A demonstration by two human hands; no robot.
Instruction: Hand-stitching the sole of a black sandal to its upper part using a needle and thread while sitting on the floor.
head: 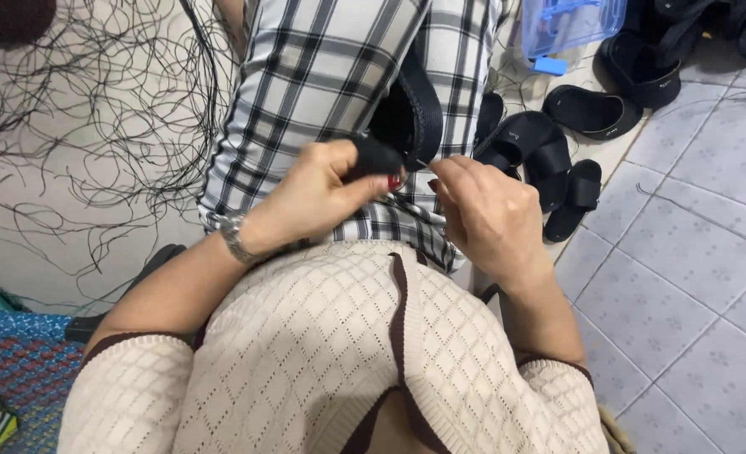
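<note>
**Inspector A:** While the person is sitting with the work on the lap, the left hand [322, 189] is closing thumb and fingers around the strap of a black sandal [411, 113], pinching it hard. The sandal is lying on the checked trousers [306, 76], sole edge turned up toward the camera, seemingly so that the stitched rim is facing the needle.

**Inspector B:** And the other hand?

**Inspector A:** The right hand [486, 214] is sitting just beside the left, fingertips pressed together on a thin needle [423, 164] that is pointing at the strap. The two hands are nearly touching, probably because the left is steadying the spot where the point is entering. I cannot tell whether thread is trailing from the needle.

**Inspector B:** Surroundings?

**Inspector A:** Loose black threads [95, 109] are spreading over the floor to the person's left, within reach. More black sandals [550, 160] are lying on the tiled floor [693, 252] to the right, near the knee, apart from the one in hand. A blue plastic box [571, 21] is standing beyond them. A metal watch [234, 235] is circling the left wrist.
</note>
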